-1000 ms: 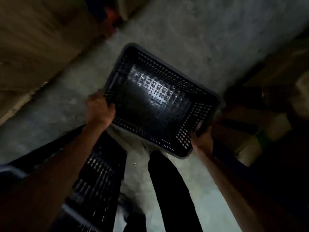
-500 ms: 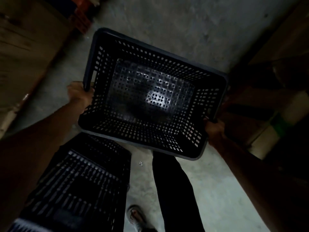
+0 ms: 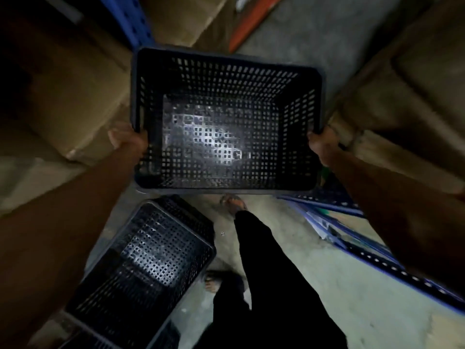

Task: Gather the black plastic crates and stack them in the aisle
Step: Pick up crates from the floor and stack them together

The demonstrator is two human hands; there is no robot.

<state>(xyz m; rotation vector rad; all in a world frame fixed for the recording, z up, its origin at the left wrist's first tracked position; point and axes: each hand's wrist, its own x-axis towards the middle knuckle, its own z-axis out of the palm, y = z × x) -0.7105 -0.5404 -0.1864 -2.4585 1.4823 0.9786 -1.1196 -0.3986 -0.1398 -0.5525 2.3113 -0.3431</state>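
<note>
I hold a black perforated plastic crate (image 3: pixel 226 79) in the air in front of me, its open top facing the camera. My left hand (image 3: pixel 127 141) grips the rim of its left side. On the opposite side, my right hand (image 3: pixel 323 144) grips the right rim. A second black crate (image 3: pixel 148 260) sits on the concrete floor at the lower left, below the held one and beside my left leg.
Cardboard boxes (image 3: pixel 63 96) line the left side, and more boxes (image 3: pixel 402 84) stand on the right. Blue shelving rails (image 3: pixel 364 250) lie at the lower right, and an orange beam (image 3: pixel 251 23) lies at the top. My dark trouser legs (image 3: pixel 264 273) and feet are on the grey floor (image 3: pixel 339 285).
The held crate has risen and turned level and square to me. The view has swung, bringing the boxes and shelving closer. The floor crate now shows more fully at lower left.
</note>
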